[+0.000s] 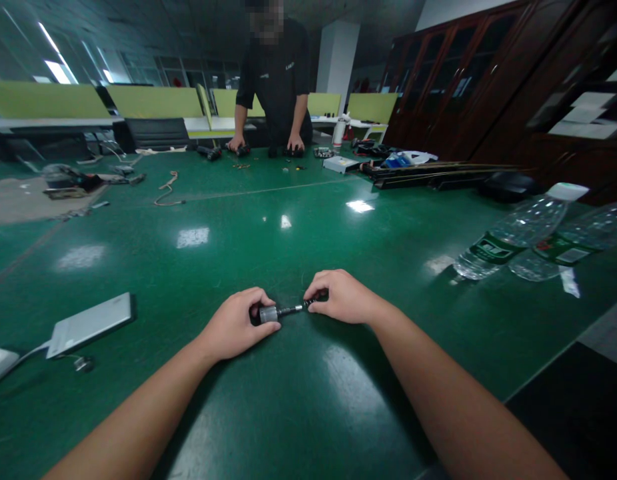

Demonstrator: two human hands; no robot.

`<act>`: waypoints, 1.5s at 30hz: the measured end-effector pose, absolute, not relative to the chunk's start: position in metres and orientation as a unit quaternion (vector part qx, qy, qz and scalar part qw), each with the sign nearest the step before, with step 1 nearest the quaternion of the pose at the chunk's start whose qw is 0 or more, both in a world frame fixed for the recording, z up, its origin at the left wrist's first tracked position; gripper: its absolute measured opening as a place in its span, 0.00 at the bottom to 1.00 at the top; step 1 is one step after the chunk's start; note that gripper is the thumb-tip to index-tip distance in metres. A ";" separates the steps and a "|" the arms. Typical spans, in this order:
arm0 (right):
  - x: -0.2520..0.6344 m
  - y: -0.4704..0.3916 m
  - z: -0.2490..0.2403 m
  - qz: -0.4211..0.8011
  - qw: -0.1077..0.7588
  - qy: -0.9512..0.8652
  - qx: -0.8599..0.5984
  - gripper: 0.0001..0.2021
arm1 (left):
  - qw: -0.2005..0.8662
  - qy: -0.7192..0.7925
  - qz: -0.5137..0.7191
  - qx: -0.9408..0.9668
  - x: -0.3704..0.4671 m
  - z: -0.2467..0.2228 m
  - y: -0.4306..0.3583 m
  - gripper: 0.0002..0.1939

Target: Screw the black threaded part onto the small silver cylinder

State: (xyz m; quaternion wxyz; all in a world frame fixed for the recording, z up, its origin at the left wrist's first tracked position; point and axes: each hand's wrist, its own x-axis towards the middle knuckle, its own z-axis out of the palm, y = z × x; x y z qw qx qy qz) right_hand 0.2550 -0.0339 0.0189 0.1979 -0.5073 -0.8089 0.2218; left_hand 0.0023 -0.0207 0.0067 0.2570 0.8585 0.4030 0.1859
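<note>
My left hand point(232, 325) is closed around a grey metal cylinder with a thin shaft point(269, 315), thumb and fingers on either side of it. The shaft lies nearly level and points right. My right hand point(344, 297) pinches a small dark coil spring point(309, 303) close to the shaft's bright tip; whether the two touch I cannot tell. Both hands are low over the green tabletop point(268, 253). Part of the cylinder is hidden by my left fingers, and part of the spring by my right ones.
Two water bottles point(513, 233) stand at the right. A flat silver device point(92, 325) with a cable lies left, near a small metal piece point(83, 364). Across the table a person point(276, 73) handles dark tools. Long dark bars point(418, 175) and a cord point(168, 190) lie farther back.
</note>
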 end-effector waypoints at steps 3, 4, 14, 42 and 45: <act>0.251 -0.034 0.016 0.230 0.196 -0.815 -0.495 0.07 | 0.260 0.404 0.181 0.858 0.004 0.007 -0.021 0.11; 0.249 -0.035 0.015 0.236 0.200 -0.814 -0.492 0.07 | 0.260 0.406 0.179 0.858 0.004 0.007 -0.020 0.11; 0.226 -0.037 -0.001 0.316 0.303 -0.768 -0.467 0.18 | 0.260 0.394 0.192 0.860 0.004 0.005 -0.018 0.13; 0.223 -0.035 -0.004 0.211 0.262 -0.840 -0.426 0.07 | 0.250 0.391 0.198 0.863 0.009 0.004 -0.019 0.10; 0.224 -0.036 -0.002 0.214 0.257 -0.841 -0.426 0.07 | 0.256 0.388 0.199 0.863 0.008 0.003 -0.019 0.11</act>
